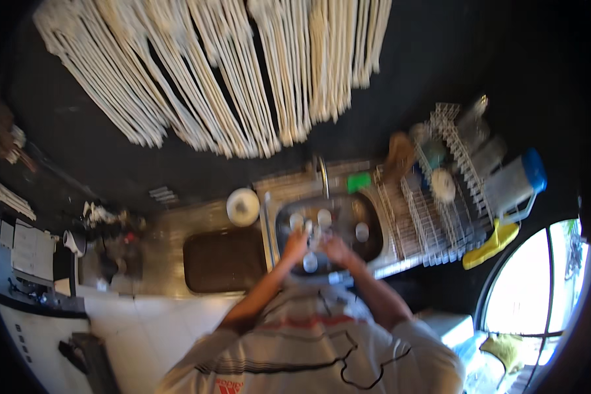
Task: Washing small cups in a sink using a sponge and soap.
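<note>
Both my hands are over a steel sink basin (368,205), close together near its middle. My left hand (297,244) has its fingers closed around what looks like a small clear glass (314,238), blurred by motion. From the other side my right hand (336,249) closes on the same glass, its fingertips partly smeared. Several other clear glasses stand in the basin: one glass (324,217) lies beyond my hands, another glass (362,231) is to the right, and a third glass (310,263) sits nearer to me.
A tap (324,178) rises behind the basin, with a green sponge (359,182) to its right. The wire dish rack (410,213) stands farther right, near a yellow cloth-like item (491,245). To the left are a white bowl (243,207) and a dark second basin (224,261).
</note>
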`<state>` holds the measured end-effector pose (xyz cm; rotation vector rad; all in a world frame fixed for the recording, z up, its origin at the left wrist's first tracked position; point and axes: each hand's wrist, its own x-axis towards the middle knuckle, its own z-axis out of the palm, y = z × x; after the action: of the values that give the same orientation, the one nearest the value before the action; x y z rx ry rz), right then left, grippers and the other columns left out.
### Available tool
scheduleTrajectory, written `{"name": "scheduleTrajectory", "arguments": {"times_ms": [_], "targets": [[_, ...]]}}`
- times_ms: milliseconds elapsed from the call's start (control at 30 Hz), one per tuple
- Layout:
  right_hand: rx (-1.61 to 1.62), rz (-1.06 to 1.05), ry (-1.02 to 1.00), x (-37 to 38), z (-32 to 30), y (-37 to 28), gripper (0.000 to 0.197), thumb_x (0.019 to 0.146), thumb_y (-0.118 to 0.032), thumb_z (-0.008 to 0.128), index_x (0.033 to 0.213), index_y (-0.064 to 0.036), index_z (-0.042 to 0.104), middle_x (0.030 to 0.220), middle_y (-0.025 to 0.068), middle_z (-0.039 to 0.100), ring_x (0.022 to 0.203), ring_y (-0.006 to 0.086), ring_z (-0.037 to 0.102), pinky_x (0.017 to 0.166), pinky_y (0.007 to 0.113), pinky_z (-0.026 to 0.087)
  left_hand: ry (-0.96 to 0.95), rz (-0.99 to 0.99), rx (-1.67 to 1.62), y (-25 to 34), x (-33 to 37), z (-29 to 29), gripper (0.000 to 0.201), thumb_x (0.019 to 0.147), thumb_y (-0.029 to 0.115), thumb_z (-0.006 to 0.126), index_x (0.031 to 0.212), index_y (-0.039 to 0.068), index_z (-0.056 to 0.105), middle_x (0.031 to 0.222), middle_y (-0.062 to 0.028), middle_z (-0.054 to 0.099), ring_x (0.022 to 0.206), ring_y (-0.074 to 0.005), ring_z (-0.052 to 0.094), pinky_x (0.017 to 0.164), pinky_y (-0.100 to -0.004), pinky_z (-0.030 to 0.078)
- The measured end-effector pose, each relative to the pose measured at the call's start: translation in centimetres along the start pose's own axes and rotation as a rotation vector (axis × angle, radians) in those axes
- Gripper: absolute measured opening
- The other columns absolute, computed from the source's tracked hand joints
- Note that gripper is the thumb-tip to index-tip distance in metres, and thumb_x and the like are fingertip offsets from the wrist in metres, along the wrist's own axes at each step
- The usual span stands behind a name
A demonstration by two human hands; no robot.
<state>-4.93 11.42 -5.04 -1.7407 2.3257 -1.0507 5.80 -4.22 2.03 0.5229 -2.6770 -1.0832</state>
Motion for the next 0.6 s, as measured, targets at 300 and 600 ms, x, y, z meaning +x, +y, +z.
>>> {"name": "scheduleTrajectory", "arguments": {"times_ms": [300,600], "targets": [[0.318,0.375,-0.171,0.8,-4.0,-12.0,0.032,0.084,-0.039,0.067,0.104,-0.0153,0.068,0.092,0.0186,0.067,0.087,0.0369,0.065,0.073,0.046,0.050,-0.536,-0.829,-1.237,-5.3,-3.8,-1.6,0.038,0.101,0.044,0.036,0.092,0.020,0.064,0.061,0.0023,0.056,0.037,-0.0104,0.041,0.031,-0.0251,0.025],[0.313,0.447,-0.027,5.2,-7.6,-15.2,0.035,0.085,-0.030,0.070,0.111,-0.0071,0.065,0.097,0.0236,0.067,0.090,0.0403,0.065,0.073,0.043,0.052,-0.556,-0.788,-1.302,-7.4,0.2,-3.6,0.041,0.103,0.050,0.034,0.095,0.020,0.060,0.062,0.0036,0.053,0.040,-0.0092,0.034,0.041,-0.0264,0.034]]}}
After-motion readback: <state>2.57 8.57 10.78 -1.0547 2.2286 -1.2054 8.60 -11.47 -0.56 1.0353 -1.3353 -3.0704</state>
